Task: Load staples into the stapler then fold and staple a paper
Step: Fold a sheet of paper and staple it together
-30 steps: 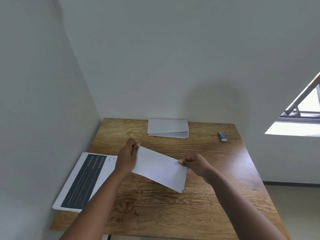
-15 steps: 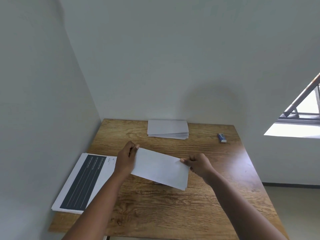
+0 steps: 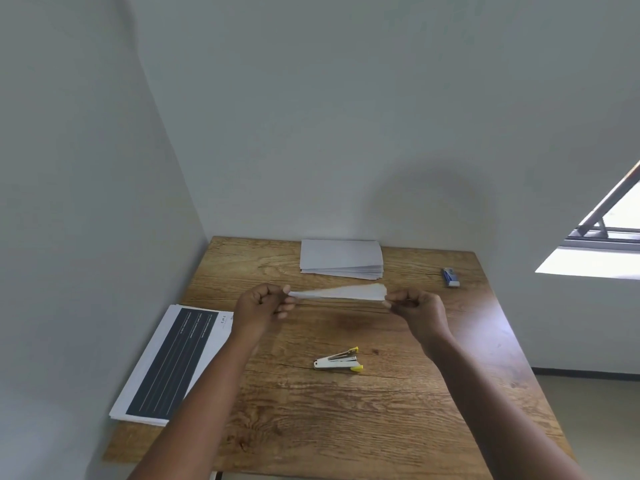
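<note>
A folded white paper (image 3: pixel 341 292) is held in the air above the wooden table (image 3: pixel 346 410), tilted almost edge-on to me. My left hand (image 3: pixel 261 306) pinches its left end and my right hand (image 3: pixel 417 310) pinches its right end. Below the paper, on the table, lies a small white stapler (image 3: pixel 337 361) with yellow tips, its top arm raised slightly. A small blue and white staple box (image 3: pixel 451 277) lies at the table's far right.
A stack of folded white papers (image 3: pixel 341 259) sits at the table's back edge. A pile of printed sheets (image 3: pixel 169 365) with a dark panel lies at the left edge, by the wall. A window (image 3: pixel 602 244) opens at the right.
Both hands have lifted the folded paper up and away and tipped it nearly edge-on. The stapler, hidden under the paper before, is now in sight.
</note>
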